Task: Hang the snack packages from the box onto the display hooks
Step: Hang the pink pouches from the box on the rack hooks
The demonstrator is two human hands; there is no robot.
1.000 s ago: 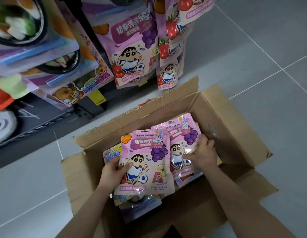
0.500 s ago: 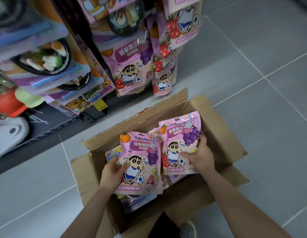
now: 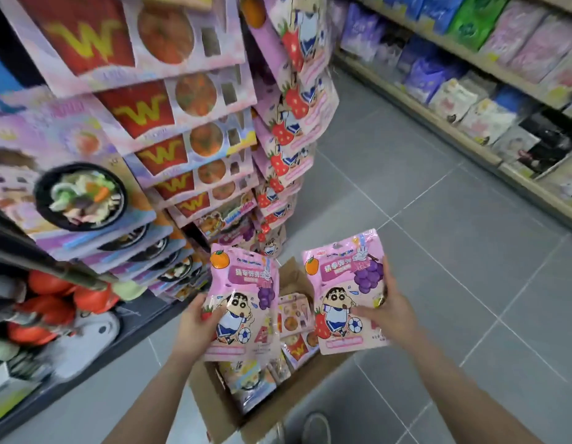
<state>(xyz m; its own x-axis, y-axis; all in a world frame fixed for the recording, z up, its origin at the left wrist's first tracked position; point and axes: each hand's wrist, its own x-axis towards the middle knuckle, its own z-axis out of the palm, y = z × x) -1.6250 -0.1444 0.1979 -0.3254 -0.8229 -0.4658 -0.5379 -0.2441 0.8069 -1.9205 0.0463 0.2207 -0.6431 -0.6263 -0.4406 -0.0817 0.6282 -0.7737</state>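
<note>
Both pink pouches have come up out of the box point(image 3: 220, 408) at lower centre, my left hand point(image 3: 195, 328) gripping the left pouch point(image 3: 243, 302) nearest the strawberry-print column point(image 3: 287, 136) up-frame, my right hand point(image 3: 387, 312) gripping the right pouch point(image 3: 345, 293), both upright, print unreadable.

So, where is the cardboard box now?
In the head view, the cardboard box sits low and centre on the floor, under both held packages and beside the display rack.

Hanging packages point(image 3: 195, 133) crowd the left; grey floor point(image 3: 438, 251) lies open rightward.
</note>
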